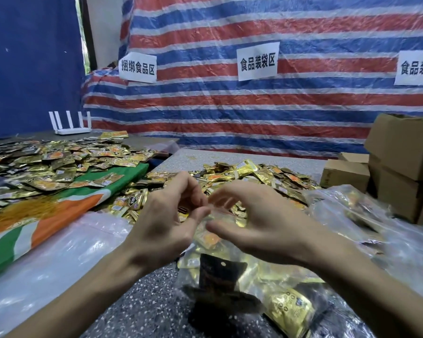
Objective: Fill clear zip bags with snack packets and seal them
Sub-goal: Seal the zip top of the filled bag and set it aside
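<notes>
Sealing looks to be the step in hand. We hold the zip bag (pixel 232 272) on the counter (pixel 142 301), already stuffed with gold snack packets (pixel 288 311), and both hands meet at its mouth. Our left hand (pixel 166 220) is curled, thumb and fingers pinching the top edge. Our right hand (pixel 266 225) pinches the same edge just beside it, though its fingertips are blurred and we cannot tell how firm the hold is.

We judge the next move to be a pinch run along the zip strip from end to end, with both tracks lined up and the contents kept below them. One orange-faced packet (pixel 209 240) sits high, right under our thumbs, and could catch in the seal.

Beyond the bag lies a loose pile (pixel 254 176) of more packets. Left of the bag a second heap covers a green and orange cloth (pixel 66 215), with crumpled clear plastic (pixel 59 259) nearer us. Right of the bag lie filled bags (pixel 362 211), crowding our right forearm, and past them stand cardboard boxes (pixel 401 152).
</notes>
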`<state>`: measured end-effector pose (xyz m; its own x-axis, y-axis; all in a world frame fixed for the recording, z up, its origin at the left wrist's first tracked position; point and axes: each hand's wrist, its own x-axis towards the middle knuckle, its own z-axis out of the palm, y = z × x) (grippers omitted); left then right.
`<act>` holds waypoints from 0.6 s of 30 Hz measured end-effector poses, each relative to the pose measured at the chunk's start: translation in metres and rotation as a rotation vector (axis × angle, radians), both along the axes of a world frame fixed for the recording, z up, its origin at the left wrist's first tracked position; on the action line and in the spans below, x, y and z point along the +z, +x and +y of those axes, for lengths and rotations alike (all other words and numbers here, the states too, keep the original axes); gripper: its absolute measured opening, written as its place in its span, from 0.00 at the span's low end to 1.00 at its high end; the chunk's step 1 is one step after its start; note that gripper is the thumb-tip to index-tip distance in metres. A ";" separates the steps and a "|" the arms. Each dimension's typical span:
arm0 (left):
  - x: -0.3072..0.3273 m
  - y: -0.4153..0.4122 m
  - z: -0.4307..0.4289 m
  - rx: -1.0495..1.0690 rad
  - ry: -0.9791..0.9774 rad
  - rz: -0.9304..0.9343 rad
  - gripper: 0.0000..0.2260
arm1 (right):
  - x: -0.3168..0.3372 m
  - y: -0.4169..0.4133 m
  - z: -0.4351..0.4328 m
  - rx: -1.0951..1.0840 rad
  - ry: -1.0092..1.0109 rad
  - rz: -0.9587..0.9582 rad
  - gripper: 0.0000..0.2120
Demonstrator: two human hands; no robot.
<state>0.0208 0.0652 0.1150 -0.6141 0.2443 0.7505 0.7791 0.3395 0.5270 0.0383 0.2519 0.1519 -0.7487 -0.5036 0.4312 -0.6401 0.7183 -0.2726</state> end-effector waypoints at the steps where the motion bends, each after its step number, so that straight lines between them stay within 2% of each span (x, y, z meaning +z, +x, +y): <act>1: 0.000 0.001 0.001 -0.004 -0.010 0.008 0.19 | 0.002 -0.001 -0.005 -0.009 -0.010 0.011 0.14; 5: 0.001 0.003 -0.003 -0.005 0.003 0.005 0.19 | 0.003 -0.006 -0.005 -0.018 -0.078 -0.024 0.05; 9: -0.003 0.003 -0.007 0.007 0.026 0.021 0.19 | -0.002 -0.006 -0.004 -0.024 -0.078 -0.014 0.03; 13: -0.007 0.003 -0.007 -0.010 0.034 0.019 0.11 | -0.009 -0.005 -0.007 -0.059 0.004 0.043 0.03; 16: -0.009 0.000 -0.011 -0.027 -0.052 -0.008 0.05 | -0.013 -0.003 -0.007 -0.047 0.019 0.074 0.03; 18: -0.010 -0.002 -0.015 -0.026 -0.146 -0.008 0.06 | -0.014 -0.002 -0.007 -0.030 -0.007 0.076 0.04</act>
